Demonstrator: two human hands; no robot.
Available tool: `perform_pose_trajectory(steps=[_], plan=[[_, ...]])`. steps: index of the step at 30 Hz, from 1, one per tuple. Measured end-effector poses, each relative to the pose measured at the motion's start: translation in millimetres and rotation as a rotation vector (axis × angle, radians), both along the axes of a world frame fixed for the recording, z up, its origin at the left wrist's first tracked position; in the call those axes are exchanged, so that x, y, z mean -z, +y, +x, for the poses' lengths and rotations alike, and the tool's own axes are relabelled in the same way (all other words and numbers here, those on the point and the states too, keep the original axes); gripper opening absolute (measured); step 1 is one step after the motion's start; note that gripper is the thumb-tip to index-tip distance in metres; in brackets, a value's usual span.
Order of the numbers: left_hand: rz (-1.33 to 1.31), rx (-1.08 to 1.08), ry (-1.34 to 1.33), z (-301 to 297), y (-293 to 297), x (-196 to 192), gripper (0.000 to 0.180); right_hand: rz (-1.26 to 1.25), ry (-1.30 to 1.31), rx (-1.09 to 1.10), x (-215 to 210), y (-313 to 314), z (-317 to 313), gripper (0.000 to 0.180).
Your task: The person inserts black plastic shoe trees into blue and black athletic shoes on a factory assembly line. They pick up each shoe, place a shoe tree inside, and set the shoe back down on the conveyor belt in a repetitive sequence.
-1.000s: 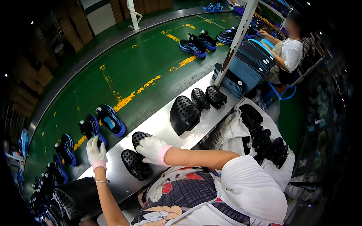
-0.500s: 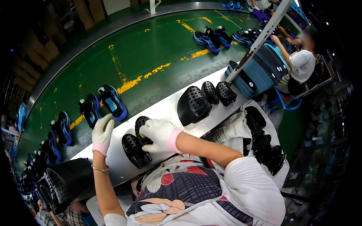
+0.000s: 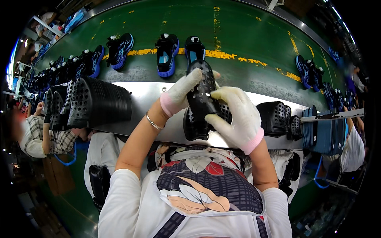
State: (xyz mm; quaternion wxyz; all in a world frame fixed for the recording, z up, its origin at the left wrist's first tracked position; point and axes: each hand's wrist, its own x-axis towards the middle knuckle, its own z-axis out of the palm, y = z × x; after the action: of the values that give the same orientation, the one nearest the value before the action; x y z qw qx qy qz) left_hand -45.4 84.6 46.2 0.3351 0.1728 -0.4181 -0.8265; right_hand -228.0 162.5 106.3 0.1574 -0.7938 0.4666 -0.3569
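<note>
Both my hands wear white knit gloves with pink cuffs. Between them, above the metal ledge [image 3: 149, 93], is a black perforated plastic shoe insert [image 3: 203, 85], tilted with its rounded end away from me. My left hand [image 3: 180, 90] grips its left side, fingers partly hidden behind it. On its right side my right hand [image 3: 238, 115] is closed, thumb low and fingers higher. Another black insert [image 3: 191, 126] rests on the ledge just below, and a perforated one [image 3: 225, 113] is partly covered by my right hand. Beyond stands a black and blue sneaker [image 3: 195, 47] with a light blue inside.
A nested stack of black inserts [image 3: 105, 105] sits left on the ledge, a smaller group [image 3: 274, 117] right. Blue insoles [image 3: 327, 135] are piled by a metal post [image 3: 337, 115]. More sneakers [image 3: 166, 53] line the green belt [image 3: 242, 35]. Co-workers sit at both sides.
The view has swung left. My left hand has come from beside the sneakers to the shoe insert. My right hand has raised the insert off the ledge, and both hands now hold it.
</note>
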Motion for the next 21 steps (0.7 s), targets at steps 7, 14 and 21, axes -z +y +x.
perform_pose_trajectory(steps=[7,14,21], plan=[[-0.115,-0.561,-0.168,10.1,-3.6,16.1,0.027,0.144,0.115,0.145,20.1,-14.8,17.8,0.037],[-0.073,-0.666,-0.212,11.9,-8.0,26.3,0.027,0.223,0.313,0.207,25.6,-32.0,27.4,0.031],[0.056,-0.438,-0.349,20.1,-26.1,29.5,0.041,0.275,0.201,0.154,32.0,-56.7,22.5,0.026]])
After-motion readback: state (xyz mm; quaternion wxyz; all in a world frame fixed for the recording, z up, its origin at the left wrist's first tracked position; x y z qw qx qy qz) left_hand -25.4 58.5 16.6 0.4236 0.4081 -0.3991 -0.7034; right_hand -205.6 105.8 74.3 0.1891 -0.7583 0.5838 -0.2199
